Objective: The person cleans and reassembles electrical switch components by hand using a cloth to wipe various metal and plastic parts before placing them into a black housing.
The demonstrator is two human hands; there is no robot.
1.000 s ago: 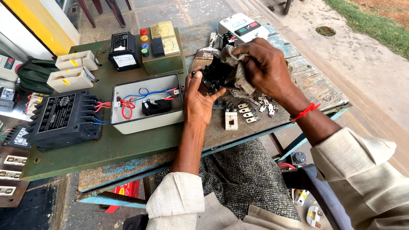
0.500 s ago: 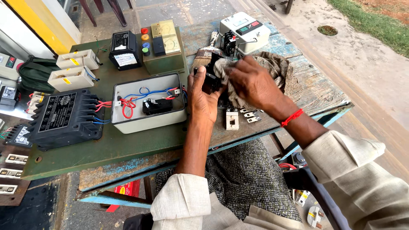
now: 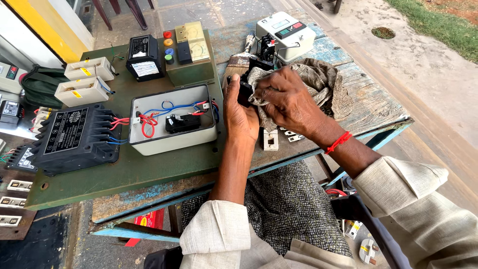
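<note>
My left hand (image 3: 238, 113) grips a small black electrical part (image 3: 245, 89) above the table's middle. Over that part my right hand (image 3: 286, 98) presses a mottled brown cloth (image 3: 323, 82), which trails off to the right onto the wooden planks. A red thread band (image 3: 338, 142) circles my right wrist. Just left of my left hand stands an open white box (image 3: 172, 140) with red and blue wires and a black block inside.
A large black transformer-like unit (image 3: 72, 137) sits left on the green tabletop (image 3: 149, 169). At the back stand a black meter (image 3: 144, 57), a panel with coloured buttons (image 3: 189, 50) and a white switch box (image 3: 285, 34). Small white pieces (image 3: 271, 139) lie below my hands.
My right hand has slid with the cloth from the upper right down and left over the black part. The left hand has kept its hold.
</note>
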